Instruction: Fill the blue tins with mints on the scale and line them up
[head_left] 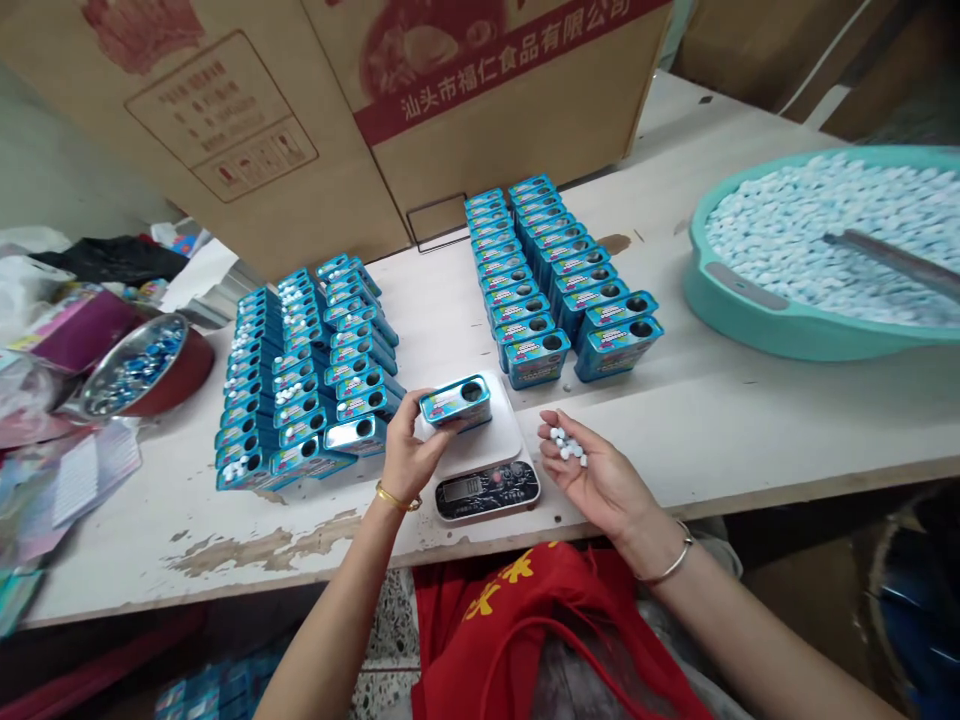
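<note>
The person's left hand point(409, 447), with a thin gold bracelet point(397, 497) at the wrist, is closed around one end of a small rectangular blue metal tin point(455, 402), fingers and thumb gripping it as it tilts just above a white digital kitchen scale point(480, 470) with a black control panel. The round opening in the tin's top faces up. The right hand point(600, 480), wearing a thin silver bangle point(671, 555), lies open and palm up with the fingers slightly curled, just beside the scale, and a small cluster of round white mints point(566, 445) rests on the fingers. Beyond the left hand stands a block of similar blue tins point(307, 380) in tight rows, with white mints showing in some of their openings, and a second block of blue tins point(540, 280) stands farther along the pale, worn wooden table point(675, 430). To the right, a large round teal plastic tub point(750, 320) holds a heap of pale mints point(825, 235), with a dark metal scoop point(892, 262) lying across them. A steel bowl of blue-wrapped sweets point(131, 365) sits at the table's left edge, and a large printed cardboard box point(225, 120) stands behind the tins.
</note>
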